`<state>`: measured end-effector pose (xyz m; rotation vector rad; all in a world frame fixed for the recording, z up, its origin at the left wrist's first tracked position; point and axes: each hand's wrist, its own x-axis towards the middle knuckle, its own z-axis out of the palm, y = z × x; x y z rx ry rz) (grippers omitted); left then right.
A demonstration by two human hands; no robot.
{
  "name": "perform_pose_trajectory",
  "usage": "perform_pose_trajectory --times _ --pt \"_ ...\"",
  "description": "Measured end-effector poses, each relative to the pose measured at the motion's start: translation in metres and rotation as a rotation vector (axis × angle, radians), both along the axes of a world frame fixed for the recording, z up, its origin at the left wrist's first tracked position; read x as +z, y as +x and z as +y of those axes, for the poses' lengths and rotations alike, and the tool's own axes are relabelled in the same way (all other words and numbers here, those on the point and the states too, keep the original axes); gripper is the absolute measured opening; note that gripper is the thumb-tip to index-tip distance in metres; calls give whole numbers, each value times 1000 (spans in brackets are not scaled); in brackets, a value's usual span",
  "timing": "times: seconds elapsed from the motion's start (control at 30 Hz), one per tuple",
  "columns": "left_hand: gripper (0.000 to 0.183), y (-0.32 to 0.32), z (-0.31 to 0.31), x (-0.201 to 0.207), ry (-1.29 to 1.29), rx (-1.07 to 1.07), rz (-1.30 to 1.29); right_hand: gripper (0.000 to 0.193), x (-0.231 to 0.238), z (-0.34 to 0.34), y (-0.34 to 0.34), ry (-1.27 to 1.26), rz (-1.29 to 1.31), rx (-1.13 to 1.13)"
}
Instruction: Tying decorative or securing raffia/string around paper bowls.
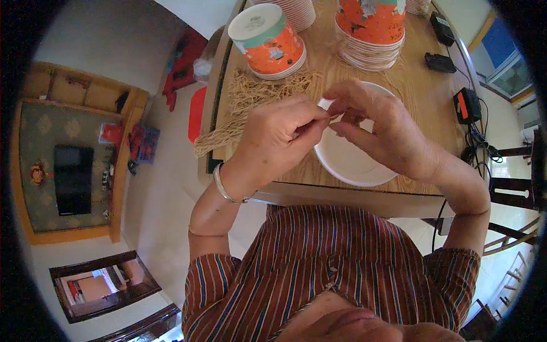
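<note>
My left hand (279, 137), with a bangle on the wrist, pinches thumb and fingertips together. My right hand (387, 122) meets it fingertip to fingertip, its fingers curled inward. A tiny tan bit shows between them, too small to name. Below the hands, a round white paper tub (364, 181) stands on the table with its inside facing up; my right hand covers part of it. Beside my left hand lies a loose bundle of tan cords (268, 94), which stretches to the table's left edge.
An orange paper tub (273, 54) stands upside down beyond the cords. Stacked orange tubs (370, 25) and pale nested tubs (296, 12) are at the far side. Black adapters (440, 62) and a power box with cables (467, 105) line the right edge of the wooden table (319, 185).
</note>
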<state>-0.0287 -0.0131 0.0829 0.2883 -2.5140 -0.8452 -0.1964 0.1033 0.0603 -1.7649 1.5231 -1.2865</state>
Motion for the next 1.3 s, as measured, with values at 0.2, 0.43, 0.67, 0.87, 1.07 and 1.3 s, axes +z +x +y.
perform_pose_trajectory --times 0.2,0.43,0.67,0.87,1.07,1.3 --pt "5 4 -2 -1 19 -22 15 15 -5 0 1 21 -60 11" --pt "8 3 2 -3 224 128 78 8 3 5 0 248 -335 -33" --pt "35 3 2 -12 477 118 45 6 -8 9 3 48 -330 -81" --pt "35 -7 14 -14 413 21 -46 6 -12 7 3 -103 -129 -93" --pt "22 -9 13 -24 338 19 40 5 -15 7 3 -87 -137 -105" --pt "9 -4 9 -16 445 35 -71 6 -12 6 3 -80 -26 -119"
